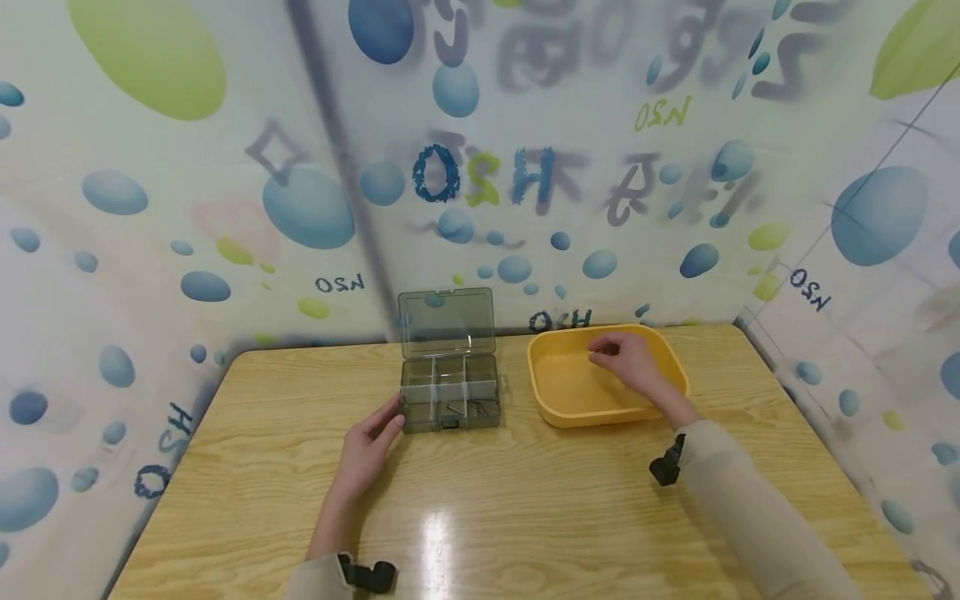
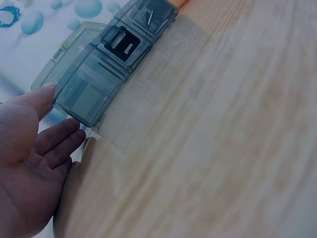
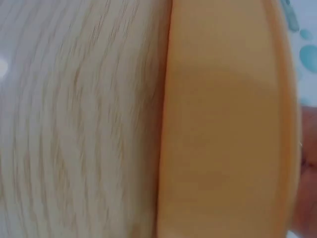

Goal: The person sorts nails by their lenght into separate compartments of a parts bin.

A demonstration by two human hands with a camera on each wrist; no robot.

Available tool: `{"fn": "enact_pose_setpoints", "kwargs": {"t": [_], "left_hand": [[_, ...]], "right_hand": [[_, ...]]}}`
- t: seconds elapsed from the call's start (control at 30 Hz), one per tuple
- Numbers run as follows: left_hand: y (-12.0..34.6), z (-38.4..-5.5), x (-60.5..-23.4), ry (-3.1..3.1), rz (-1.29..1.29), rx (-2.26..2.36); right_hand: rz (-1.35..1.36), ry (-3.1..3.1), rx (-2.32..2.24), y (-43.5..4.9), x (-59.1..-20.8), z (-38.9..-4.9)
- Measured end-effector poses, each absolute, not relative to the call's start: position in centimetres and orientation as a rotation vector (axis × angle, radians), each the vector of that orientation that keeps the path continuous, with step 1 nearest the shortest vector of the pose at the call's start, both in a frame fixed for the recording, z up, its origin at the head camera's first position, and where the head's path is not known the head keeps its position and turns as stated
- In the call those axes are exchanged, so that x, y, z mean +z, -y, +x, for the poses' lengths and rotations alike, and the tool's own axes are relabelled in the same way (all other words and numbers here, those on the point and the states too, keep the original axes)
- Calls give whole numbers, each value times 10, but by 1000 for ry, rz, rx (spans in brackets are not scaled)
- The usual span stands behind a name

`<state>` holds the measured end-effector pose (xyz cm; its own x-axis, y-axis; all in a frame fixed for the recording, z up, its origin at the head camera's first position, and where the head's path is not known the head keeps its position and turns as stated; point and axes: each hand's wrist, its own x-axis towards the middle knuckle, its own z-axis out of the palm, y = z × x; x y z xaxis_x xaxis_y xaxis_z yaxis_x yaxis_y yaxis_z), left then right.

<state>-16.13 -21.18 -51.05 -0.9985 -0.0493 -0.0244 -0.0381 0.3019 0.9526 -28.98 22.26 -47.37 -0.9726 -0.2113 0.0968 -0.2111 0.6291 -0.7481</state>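
Note:
A grey see-through compartment box (image 1: 417, 417) stands on the table with its lid (image 1: 447, 325) raised at the back. Thin metal pieces (image 1: 483, 407), like nails or screws, lie in its front middle and front right compartments. My left hand (image 1: 365, 450) touches the box's left side and front-left corner, thumb and fingers fairly straight, as the left wrist view also shows. Inside the yellow tray (image 1: 558, 417), over its floor, my right hand (image 1: 630, 360) has bent fingers with the tips close together. Whether they pinch something small I cannot tell; the tray's wall hides most of that hand in the right wrist view.
The wooden table (image 1: 480, 500) reaches back to a printed curtain (image 1: 480, 242) close behind the box and the tray. More of this sheeting hangs at both sides. The tray stands to the right of the box, with a small gap between them.

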Motion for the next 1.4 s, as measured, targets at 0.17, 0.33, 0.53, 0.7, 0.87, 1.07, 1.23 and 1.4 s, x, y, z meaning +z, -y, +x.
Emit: {"fn": "enact_pose_setpoints", "kwargs": {"t": [0.17, 0.33, 0.53, 0.7, 0.87, 1.07, 1.23, 1.4], "left_hand": [[214, -164, -518, 2525, 78, -1832], [217, -166, -527, 2515, 69, -1823], [216, -165, -526, 2518, 80, -1819], [216, -165, -525, 2516, 84, -1826], [216, -166, -525, 2520, 77, -1825], [217, -166, -523, 2527, 67, -1826], [216, -165, -522, 2525, 69, -1825], [216, -165, -523, 2517, 74, -1835]], "right_hand": [[-278, -2905, -1256, -238, -482, -295], [-194, -2929, -1189, -243, -485, -294], [-112, -2963, -1140, -245, -482, -294], [-23, -3025, -1109, -248, -481, -295], [56, -2987, -1103, -247, -480, -294], [79, -2990, -958, -244, -485, -298], [1, -3059, -817, -243, -489, -301], [-10, -3067, -804, -242, -490, -302]]}}
